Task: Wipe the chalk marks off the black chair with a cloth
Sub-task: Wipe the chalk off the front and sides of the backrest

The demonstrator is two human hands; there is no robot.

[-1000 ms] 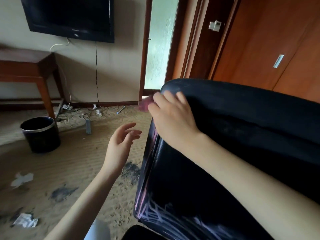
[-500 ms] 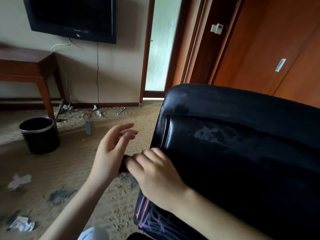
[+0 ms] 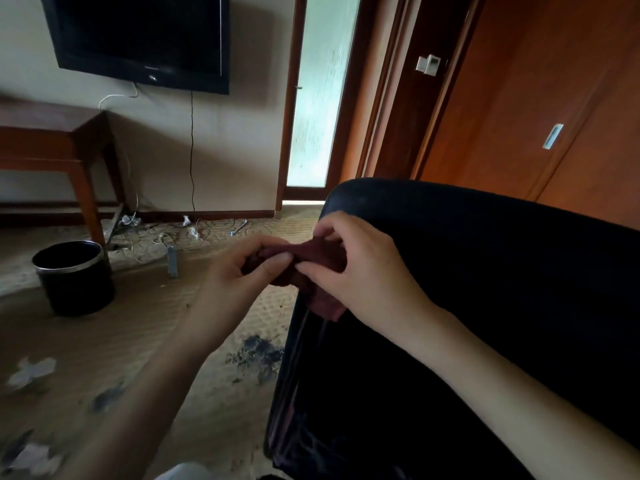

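Both hands at centre frame, gripping one crumpled dark red cloth (image 3: 313,263) between them: left hand (image 3: 239,282) at its 9 o'clock end, thumb and curled fingers pinching the fabric; right hand (image 3: 360,271) at its 3 o'clock end, fingertips pinching it likewise. Cloth held just off the 9 o'clock edge of the black padded leather chair (image 3: 485,306), with faint pinkish chalk marks (image 3: 294,393) along that edge toward 6 o'clock. Round black waste bin (image 3: 74,277) on the beige carpet (image 3: 145,323) at 9 o'clock.

Open carpet left of the tall black padded leather chair (image 3: 485,306), blocking the whole right side. Further left, 1 round black waste bin with metal rim (image 3: 74,277) beside the brown wooden table (image 3: 69,143). Tangled white cables (image 3: 166,233) along the skirting.
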